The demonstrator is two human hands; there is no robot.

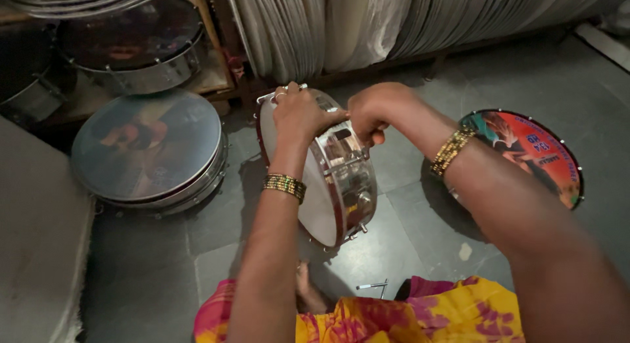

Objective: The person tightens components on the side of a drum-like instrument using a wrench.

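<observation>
While the small drum stands on its edge on the grey floor, only the two hands keep it upright, so tipping is the main risk.

Near to far, all relative to that drum:
- Nearest the camera, a small metal T-shaped key lies loose on the floor, just below the drum and beside the yellow-and-pink cloth. If the drum rolls or drops, it can land on the key and dent the rim or skin.
- A bare foot sits right under the drum's lower edge. A slip of the drum would come down on it.
- Left hand is clamped over the drum's top rim, fingers wrapped tight. Right hand is closed at the shiny shell near the top, pinched on something small; I cannot tell what, likely a tension fitting. Judgement: uneven force there could twist the drum out of the left hand's hold.
- Left of the drum, a larger flat drum lies on the floor, near but apart. Right of it, a red printed drum lies flat.
- Beyond the drum, stacked drum skins lean upright against a rack; a bump could slide them forward.
</observation>
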